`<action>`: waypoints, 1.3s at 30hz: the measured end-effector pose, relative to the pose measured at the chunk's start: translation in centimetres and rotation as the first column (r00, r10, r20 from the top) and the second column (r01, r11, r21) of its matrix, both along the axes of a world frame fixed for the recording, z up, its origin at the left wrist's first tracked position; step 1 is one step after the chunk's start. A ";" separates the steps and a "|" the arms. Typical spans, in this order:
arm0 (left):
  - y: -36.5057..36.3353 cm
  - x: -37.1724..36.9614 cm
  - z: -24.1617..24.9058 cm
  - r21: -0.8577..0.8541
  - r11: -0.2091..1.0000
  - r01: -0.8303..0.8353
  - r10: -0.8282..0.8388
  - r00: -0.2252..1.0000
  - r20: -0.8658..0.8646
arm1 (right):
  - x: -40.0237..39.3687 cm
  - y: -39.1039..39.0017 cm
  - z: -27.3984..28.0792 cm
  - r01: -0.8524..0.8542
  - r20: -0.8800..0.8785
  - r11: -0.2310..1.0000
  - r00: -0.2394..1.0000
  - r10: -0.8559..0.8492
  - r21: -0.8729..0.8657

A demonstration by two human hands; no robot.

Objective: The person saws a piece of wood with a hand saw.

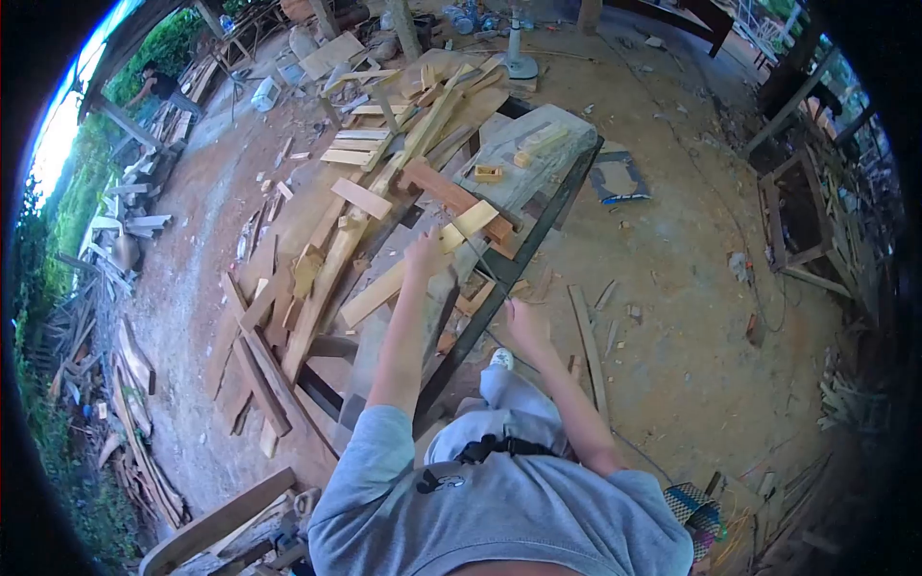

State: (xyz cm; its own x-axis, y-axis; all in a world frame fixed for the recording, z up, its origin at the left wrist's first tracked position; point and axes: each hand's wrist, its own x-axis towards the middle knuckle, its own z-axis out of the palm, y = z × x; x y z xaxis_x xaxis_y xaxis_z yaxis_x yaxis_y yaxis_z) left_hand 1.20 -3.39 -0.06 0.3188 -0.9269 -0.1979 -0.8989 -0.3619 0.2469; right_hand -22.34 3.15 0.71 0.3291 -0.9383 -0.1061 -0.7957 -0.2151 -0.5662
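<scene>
My left hand (424, 253) presses on a long pale board (387, 291) lying across the workbench, its fingers bent over the edge. The board's far end rests over a reddish-brown beam (449, 192). In my right hand (524, 323), at the near side of the bench, is the end of a thin, dark, long tool (487, 269) that reaches up to the board. What kind of tool it is cannot be made out clearly. A small wooden block with a hollow (488, 174) sits farther back on the bench.
Boards and offcuts (360, 198) are heaped left of the bench (538, 125). A fan base (520, 66) stands behind it. A long plank (588, 348) lies on the ground to the right. A wooden frame (797, 206) stands far right. Another person (165, 84) is at the far left.
</scene>
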 end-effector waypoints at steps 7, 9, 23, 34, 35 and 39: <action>0.6 0.1 0.0 -0.108 0.993 0.036 -0.039 0.999 -0.025 | -1.4 0.7 1.3 0.013 -0.049 0.998 0.999 -0.010 0.062; 0.6 0.2 0.0 -0.120 0.992 0.030 -0.033 0.999 -0.023 | -1.5 0.6 0.4 -0.005 -0.036 0.998 0.999 0.007 0.065; 0.2 0.3 -0.5 -0.165 0.986 0.004 -0.005 1.000 -0.005 | 6.5 -8.4 -1.3 -0.201 0.042 0.979 0.979 0.202 -0.017; -0.1 0.9 0.5 -0.109 0.994 0.001 -0.012 0.995 -0.099 | 3.5 -7.2 -0.9 -0.177 0.094 0.978 0.981 0.167 0.107; 0.0 0.9 0.5 -0.110 0.994 0.011 -0.022 0.995 -0.095 | 5.4 -8.3 -0.8 -0.201 0.065 0.977 0.978 0.196 0.076; -0.2 1.1 -0.2 -0.065 0.998 -0.001 -0.005 0.995 -0.097 | 8.2 -9.8 -1.2 -0.209 0.028 0.977 0.978 0.208 0.037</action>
